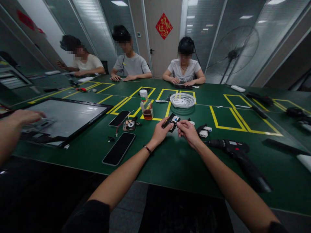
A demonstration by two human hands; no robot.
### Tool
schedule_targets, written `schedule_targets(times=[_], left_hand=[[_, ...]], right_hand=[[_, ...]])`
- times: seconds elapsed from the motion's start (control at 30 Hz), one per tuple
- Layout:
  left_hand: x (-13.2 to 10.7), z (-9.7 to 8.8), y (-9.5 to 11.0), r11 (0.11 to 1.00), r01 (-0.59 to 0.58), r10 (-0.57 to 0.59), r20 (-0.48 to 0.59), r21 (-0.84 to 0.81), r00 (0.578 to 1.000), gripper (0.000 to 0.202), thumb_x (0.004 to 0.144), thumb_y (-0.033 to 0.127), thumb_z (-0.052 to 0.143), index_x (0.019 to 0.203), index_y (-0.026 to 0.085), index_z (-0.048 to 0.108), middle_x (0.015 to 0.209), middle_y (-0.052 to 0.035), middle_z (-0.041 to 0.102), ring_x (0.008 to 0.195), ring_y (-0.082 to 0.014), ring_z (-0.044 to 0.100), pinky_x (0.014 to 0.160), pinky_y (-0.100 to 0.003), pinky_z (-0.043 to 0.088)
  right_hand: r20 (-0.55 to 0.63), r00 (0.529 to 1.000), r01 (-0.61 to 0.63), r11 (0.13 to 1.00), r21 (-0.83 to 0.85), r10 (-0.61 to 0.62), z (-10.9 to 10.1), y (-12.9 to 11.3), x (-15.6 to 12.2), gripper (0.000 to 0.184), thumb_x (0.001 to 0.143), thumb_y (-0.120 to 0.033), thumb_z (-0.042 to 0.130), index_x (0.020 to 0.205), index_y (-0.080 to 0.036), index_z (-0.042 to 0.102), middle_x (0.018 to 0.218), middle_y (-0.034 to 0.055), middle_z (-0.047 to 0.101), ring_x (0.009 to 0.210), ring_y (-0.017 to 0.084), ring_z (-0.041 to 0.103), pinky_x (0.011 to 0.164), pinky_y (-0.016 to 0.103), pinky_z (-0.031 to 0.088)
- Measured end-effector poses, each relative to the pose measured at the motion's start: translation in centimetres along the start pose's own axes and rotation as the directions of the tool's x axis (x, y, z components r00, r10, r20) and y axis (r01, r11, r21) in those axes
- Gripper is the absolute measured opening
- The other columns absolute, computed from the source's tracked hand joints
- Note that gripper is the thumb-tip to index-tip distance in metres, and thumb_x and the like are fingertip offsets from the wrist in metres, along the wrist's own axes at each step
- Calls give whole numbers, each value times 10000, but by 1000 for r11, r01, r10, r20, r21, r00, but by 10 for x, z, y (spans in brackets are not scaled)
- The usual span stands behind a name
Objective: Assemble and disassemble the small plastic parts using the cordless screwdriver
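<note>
Both my hands meet over the green table, near its middle. My left hand is closed round a small black part with a white and blue piece, holding it just above the table. My right hand pinches the same part from the right side. A few small black and white pieces lie just right of my right hand. A black power drill lies farther right on the table.
Two dark phones, a small circuit part with wires, a bottle of brown liquid and a white fan grille lie nearby. A large flat panel sits left, under another person's hand. Three people sit across the table.
</note>
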State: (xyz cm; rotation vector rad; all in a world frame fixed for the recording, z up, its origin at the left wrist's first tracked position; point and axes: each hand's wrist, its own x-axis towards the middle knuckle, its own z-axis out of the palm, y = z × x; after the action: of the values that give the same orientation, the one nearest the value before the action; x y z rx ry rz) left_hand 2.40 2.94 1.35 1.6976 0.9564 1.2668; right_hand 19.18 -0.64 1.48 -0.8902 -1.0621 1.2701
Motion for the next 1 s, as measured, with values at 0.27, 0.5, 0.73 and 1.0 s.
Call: schedule_targets(times=[0.27,0.5,0.73,1.0], left_hand=[[-2,2,-2,1000,13,-13,3,21,1000,510,881,394,608,1324,146,565,1238,-115,668,1095,-231,638,961,-361,492],[-5,3,0,998,3,-3,2,59,1000,512,875,400,619,1329,168,574,1269,-110,654,1105,-240,632,970,-375,490],[-5,4,0,997,71,-70,46,-25,996,552,868,429,637,1343,160,558,1217,-121,679,1058,-239,655,906,-367,532],[-3,4,0,993,111,-109,47,-43,993,582,846,433,671,1340,147,558,1137,-121,709,967,-228,683,824,-349,562]], right_hand=[[68,997,55,979,-195,-43,-1,-1,1,326,813,-508,701,843,-186,663,707,10,639,556,125,572,495,258,501],[76,991,130,929,-346,-110,-4,-1,-1,334,841,-541,651,818,-208,651,665,-6,631,517,121,539,468,245,448],[92,993,101,946,-309,-76,-7,2,1,327,841,-533,656,820,-207,637,671,-6,626,527,116,529,475,235,428],[69,995,93,939,-332,-74,-11,5,1,336,817,-540,676,819,-206,641,664,-11,629,527,110,529,482,226,424]])
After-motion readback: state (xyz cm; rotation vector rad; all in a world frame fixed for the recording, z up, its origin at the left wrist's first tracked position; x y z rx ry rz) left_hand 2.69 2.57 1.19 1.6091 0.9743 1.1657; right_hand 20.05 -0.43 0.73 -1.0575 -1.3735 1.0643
